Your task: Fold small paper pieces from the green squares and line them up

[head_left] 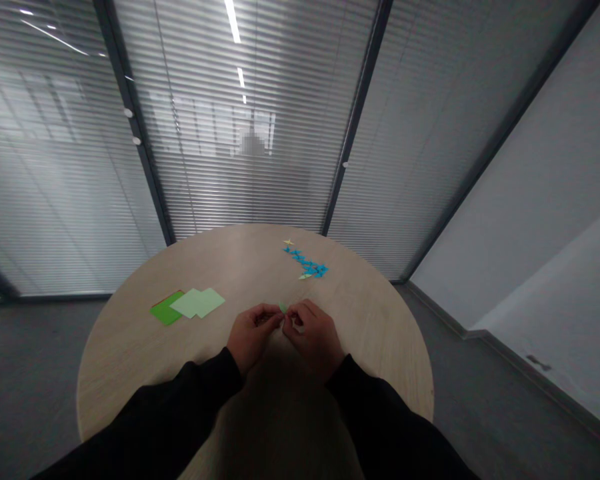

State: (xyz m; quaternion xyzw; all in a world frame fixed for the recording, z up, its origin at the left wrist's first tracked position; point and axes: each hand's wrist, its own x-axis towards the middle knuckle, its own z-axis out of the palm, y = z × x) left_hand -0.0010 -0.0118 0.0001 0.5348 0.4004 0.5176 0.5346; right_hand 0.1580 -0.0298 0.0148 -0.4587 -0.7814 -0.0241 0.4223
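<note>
My left hand (254, 333) and my right hand (314, 337) meet above the middle of a round light-wood table (375, 320). Pinched between their fingertips is a small pale green folded paper (283, 307), mostly hidden by my fingers. To the left lie a darker green paper square (165, 309) and pale green paper squares (199, 303), partly overlapping. Farther ahead, a cluster of small blue folded paper pieces (305, 264) runs in a diagonal line. A pale green folded piece (305, 276) lies at its near end, and a small pale yellow folded piece (289, 243) lies beyond its far end.
Glass partitions with slatted blinds (240, 167) stand behind the table, with dark metal frames between them. A grey floor (30, 373) surrounds the table. A pale wall (540, 180) rises on the right. My black sleeves reach in from the bottom corners.
</note>
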